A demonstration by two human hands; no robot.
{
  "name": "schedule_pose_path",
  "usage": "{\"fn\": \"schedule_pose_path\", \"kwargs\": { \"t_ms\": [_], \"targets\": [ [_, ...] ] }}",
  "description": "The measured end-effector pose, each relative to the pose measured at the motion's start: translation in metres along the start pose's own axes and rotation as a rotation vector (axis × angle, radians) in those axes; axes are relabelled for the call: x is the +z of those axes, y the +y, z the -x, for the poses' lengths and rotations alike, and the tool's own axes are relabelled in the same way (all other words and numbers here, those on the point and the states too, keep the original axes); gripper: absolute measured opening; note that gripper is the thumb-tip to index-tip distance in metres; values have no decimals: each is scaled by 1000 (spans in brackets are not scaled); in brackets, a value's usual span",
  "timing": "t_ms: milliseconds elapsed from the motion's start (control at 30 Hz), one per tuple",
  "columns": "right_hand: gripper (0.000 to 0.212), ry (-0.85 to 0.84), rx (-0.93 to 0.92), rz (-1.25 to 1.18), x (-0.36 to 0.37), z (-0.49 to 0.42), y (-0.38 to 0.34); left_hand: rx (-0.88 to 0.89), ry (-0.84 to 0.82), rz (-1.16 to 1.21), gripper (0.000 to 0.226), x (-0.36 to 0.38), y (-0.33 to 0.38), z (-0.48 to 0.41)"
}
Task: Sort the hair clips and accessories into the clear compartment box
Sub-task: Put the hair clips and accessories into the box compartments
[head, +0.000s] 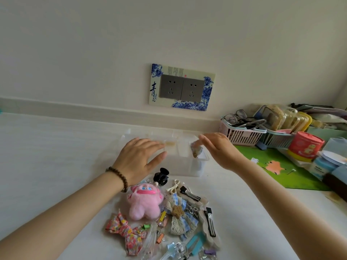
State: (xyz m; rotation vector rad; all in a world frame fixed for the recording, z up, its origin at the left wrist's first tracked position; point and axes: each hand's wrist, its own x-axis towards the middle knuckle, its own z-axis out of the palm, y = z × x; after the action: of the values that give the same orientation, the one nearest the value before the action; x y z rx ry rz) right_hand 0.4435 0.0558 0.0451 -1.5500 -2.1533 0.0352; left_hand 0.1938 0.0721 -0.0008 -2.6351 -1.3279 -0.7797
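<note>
clip [196, 152]: blue-tan one, at the right end of the box [187, 166], right under the right hand [219, 149]
right hand: pinching clip
left hand [139, 162]: spread flat over box

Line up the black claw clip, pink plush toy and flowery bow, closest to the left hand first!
1. Black claw clip, just beside the left hand.
2. Pink plush toy, below the clip.
3. Flowery bow, lowest and farthest left.

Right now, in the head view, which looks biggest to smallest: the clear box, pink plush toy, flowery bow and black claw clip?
1. Clear box.
2. Pink plush toy and flowery bow: they look about alike, so I won't rank them.
3. Black claw clip.
</note>
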Motion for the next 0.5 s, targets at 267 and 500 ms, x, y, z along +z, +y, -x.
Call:
{"fn": "schedule_pose_path", "kwargs": {
  "t_ms": [267, 500],
  "targets": [
    [78, -137, 39, 122, 14, 3, -1, 17, -22, 22, 88, -6, 3, 1],
    [64, -10, -28, 191, 5, 14, -9, 18, -96, 152, 94, -13, 4, 14]
  ]
}}
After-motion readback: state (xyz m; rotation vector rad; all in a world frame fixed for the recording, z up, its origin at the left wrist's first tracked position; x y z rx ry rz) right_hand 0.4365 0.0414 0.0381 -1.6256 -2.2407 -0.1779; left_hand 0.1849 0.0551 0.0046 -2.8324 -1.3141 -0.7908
